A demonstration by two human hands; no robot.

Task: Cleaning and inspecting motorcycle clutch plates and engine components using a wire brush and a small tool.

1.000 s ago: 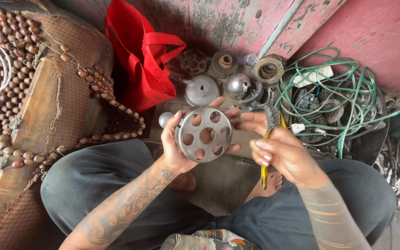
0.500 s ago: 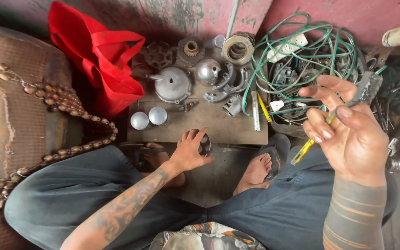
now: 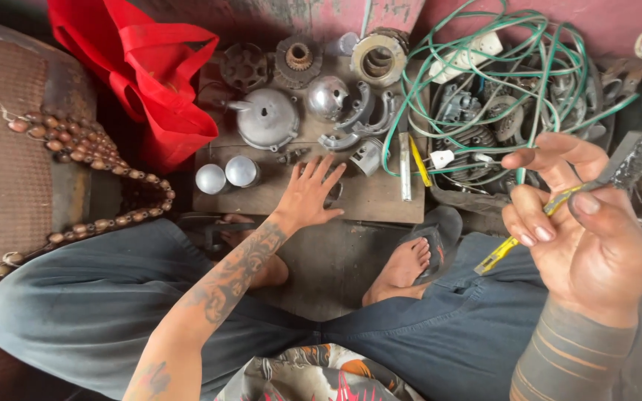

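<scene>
1. The left hand (image 3: 310,194) is lying flat on the wooden board (image 3: 261,200) with its fingers spread wide, palm down; it seems to be covering or pressing a dark round metal part (image 3: 334,194) whose edge is peeking out by the thumb side, though how much of it lies beneath the palm I cannot tell

2. The right hand (image 3: 577,226) is being held up, well apart from the board, with thumb and fingers pinching the yellow handle of a small wire brush (image 3: 559,202); the bristle head is pointing up and away to the right, so the tool is sitting ready in a working grip rather than being laid aside

3. The board is serving as a low bench between the person's bare feet, and the parts are lying within easy reach of it: a grey domed cover (image 3: 267,119), two small shiny caps (image 3: 226,175) just beside each other, a polished dome (image 3: 326,96), curved metal shoes (image 3: 369,119) and geared rings (image 3: 299,61) along the far edge

4. A tangle of green cable (image 3: 484,67) is sprawling to the right of the board, over darker machine pieces

5. A red cloth bag (image 3: 150,82) is slumping at the left, and a string of brown beads (image 3: 91,156) is trailing across the woven mat (image 3: 9,171) beside the person's knee
</scene>
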